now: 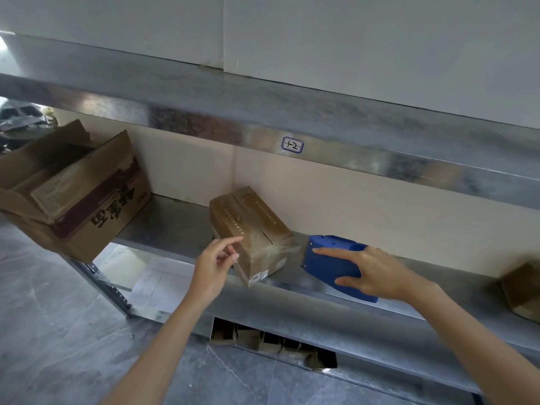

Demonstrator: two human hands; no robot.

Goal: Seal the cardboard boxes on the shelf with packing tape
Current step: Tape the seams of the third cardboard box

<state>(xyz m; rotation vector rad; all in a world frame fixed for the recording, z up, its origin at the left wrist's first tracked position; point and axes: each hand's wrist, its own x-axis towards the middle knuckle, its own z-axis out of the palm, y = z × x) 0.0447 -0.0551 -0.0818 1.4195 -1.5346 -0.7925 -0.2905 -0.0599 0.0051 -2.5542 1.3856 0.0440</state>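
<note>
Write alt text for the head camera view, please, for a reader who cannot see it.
A person's right hand holds a blue tape dispenser beside a small cardboard box on a metal shelf, clear tape stretching between them, while the left hand is at the box's front corner. A larger open box sits further left.

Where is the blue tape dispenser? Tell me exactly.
Head view, right of centre: the blue tape dispenser is at the metal shelf, held by the right hand, just right of the small cardboard box.

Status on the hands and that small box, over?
Right hand grips blue tape dispenser, tape stretched to small box. Left hand at box's front corner. Nothing blocking.
</note>
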